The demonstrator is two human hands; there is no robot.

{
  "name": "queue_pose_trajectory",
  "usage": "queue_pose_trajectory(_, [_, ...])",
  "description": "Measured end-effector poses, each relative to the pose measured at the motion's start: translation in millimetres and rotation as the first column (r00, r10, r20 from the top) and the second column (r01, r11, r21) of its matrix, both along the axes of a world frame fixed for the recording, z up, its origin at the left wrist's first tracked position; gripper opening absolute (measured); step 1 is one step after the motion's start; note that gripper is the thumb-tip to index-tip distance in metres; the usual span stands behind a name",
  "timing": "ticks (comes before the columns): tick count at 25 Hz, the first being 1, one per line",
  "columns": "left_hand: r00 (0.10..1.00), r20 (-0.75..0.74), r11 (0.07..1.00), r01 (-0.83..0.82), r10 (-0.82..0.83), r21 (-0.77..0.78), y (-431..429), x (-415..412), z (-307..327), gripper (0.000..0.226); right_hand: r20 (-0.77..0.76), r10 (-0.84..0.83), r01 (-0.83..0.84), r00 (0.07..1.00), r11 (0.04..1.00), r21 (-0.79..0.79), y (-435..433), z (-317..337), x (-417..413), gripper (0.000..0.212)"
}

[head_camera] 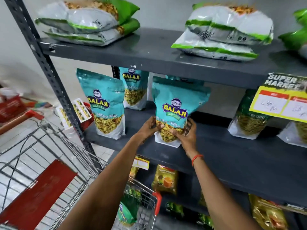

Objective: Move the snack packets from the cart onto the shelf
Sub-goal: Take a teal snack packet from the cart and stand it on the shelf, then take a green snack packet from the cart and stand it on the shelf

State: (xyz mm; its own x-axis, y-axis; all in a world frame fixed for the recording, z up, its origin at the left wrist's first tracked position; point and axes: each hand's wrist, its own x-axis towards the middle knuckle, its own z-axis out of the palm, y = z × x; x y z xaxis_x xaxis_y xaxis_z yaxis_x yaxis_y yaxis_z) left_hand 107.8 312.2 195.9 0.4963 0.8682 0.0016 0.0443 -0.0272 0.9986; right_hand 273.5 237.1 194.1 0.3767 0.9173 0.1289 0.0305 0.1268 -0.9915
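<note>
A teal snack packet (pixel 176 103) stands upright on the middle shelf (pixel 232 151), its white base resting on the dark board. My left hand (pixel 150 127) grips its lower left side and my right hand (pixel 186 135) grips its lower right side. Two more teal packets stand on the same shelf: one at the left front (pixel 103 103) and one further back (pixel 134 87). The wire cart (pixel 54 163) sits at the lower left, and a green packet (pixel 127 211) lies in it near its red corner.
Green and white packets (pixel 221 30) lie flat on the top shelf. Green packets (pixel 249 120) stand at the right of the middle shelf behind a yellow price sign (pixel 282 100). Yellow and gold packets (pixel 165 179) fill the bottom shelf. A perforated steel upright (pixel 49 70) frames the left side.
</note>
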Motion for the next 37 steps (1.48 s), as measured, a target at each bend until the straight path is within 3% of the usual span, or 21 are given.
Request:
queue_pose_trajectory(4, [0.996,-0.086,0.998,0.030,-0.035,-0.059,-2.3,-1.6,-0.4,0.049,0.021,-0.016,0.018,1.000,0.997,-0.078,-6.2,2.8,-0.2,0.092])
queue_pose_trajectory(6, [0.982,-0.171,0.997,-0.071,0.077,0.038,-22.3,-7.3,-0.7,0.064,0.079,-0.085,0.094,0.993,0.988,-0.121,-22.6,2.4,-10.6,0.105])
queue_pose_trajectory(8, [0.945,-0.138,0.951,-0.280,0.297,0.130,-65.3,-31.0,-17.7,0.065,0.074,-0.168,0.176,0.983,0.975,-0.136,-56.0,-15.6,-39.8,0.104])
queue_pose_trajectory(11, [0.809,-0.041,0.805,-0.576,0.586,0.140,-152.0,-89.6,-74.8,0.047,0.120,-0.099,0.119,0.988,0.978,-0.171,-121.9,-72.5,-101.6,0.088])
queue_pose_trajectory(13, [0.652,-0.168,0.673,-0.720,0.739,0.168,-192.1,-123.0,-114.9,0.043,0.109,0.008,0.023,0.994,0.959,-0.283,-160.8,-111.5,-142.2,0.075])
queue_pose_trajectory(15, [0.528,-0.336,0.596,-0.790,0.780,0.144,-203.0,-141.3,-147.9,0.047,0.117,0.082,-0.027,0.990,0.911,-0.411,-185.6,-144.1,-173.8,0.072])
queue_pose_trajectory(17, [0.570,-0.477,0.639,-0.769,0.669,-0.021,-199.3,-152.3,-173.4,0.061,0.075,0.107,-0.041,0.991,0.799,-0.601,-198.1,-170.7,-198.6,0.080])
queue_pose_trajectory(19, [0.737,-0.534,0.758,-0.605,0.415,-0.245,-187.0,-166.2,-204.3,0.071,-0.035,0.033,-0.048,0.999,0.661,-0.749,-195.1,-191.7,-215.8,0.085])
queue_pose_trajectory(21, [0.841,-0.513,0.824,-0.409,0.173,-0.393,-173.0,-177.7,-229.4,0.076,-0.189,-0.097,-0.097,0.977,0.587,-0.804,-184.4,-207.6,-226.8,0.088])
queue_pose_trajectory(25, [0.868,-0.494,0.800,-0.261,-0.049,-0.540,-149.2,-185.5,-258.0,0.077,-0.150,-0.195,-0.029,0.969,0.516,-0.856,-158.8,-256.5,-229.2,0.071])
queue_pose_trajectory(27, [0.874,-0.480,0.788,-0.245,-0.073,-0.565,-144.9,-184.7,-268.2,0.073,-0.149,-0.062,-0.108,0.987,0.429,-0.897,-154.4,-266.2,-227.2,0.048])
queue_pose_trajectory(29, [0.877,-0.477,0.790,-0.246,-0.066,-0.562,-146.9,-183.7,-267.5,0.071,-0.142,0.028,-0.142,0.989,0.381,-0.914,-151.5,-267.2,-225.9,0.038])
queue_pose_trajectory(33, [0.884,-0.465,0.823,-0.227,-0.051,-0.521,-158.9,-193.0,-250.5,0.075,-0.066,0.088,-0.100,0.994,0.469,-0.878,-148.1,-254.7,-221.9,0.041])
queue_pose_trajectory(37, [0.851,-0.525,0.932,-0.173,-0.021,-0.318,-177.5,-207.7,-201.3,0.064,-0.057,-0.040,-0.028,0.998,0.523,-0.852,-162.5,-198.0,-206.7,0.036])
